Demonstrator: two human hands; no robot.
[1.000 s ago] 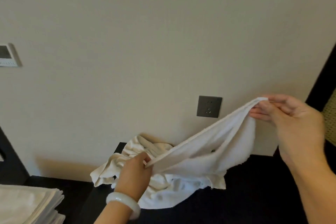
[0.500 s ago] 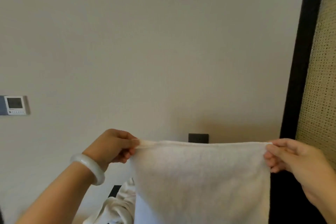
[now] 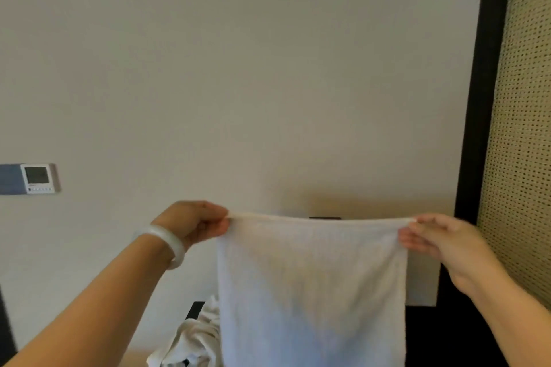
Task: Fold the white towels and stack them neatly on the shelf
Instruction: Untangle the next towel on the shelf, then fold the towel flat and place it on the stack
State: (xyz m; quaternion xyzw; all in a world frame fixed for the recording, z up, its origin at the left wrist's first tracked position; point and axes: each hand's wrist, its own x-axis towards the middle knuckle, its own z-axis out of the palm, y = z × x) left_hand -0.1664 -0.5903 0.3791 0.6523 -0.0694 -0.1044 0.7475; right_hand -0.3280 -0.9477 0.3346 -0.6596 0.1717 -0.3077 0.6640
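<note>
Left hand (image 3: 196, 222) and right hand (image 3: 438, 237) each pinch one top corner of the white towel (image 3: 310, 286), which hangs flat between and below them. It looks soft, light and limp, so the corners seem the best places to hold it.

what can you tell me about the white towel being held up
The white towel looks like soft, nubby terry cloth. It hangs flat and spread out in front of the wall, its hemmed top edge pulled level and taut. The left hand pinches one top corner, the right hand the other. Its bottom runs out of frame.
</note>
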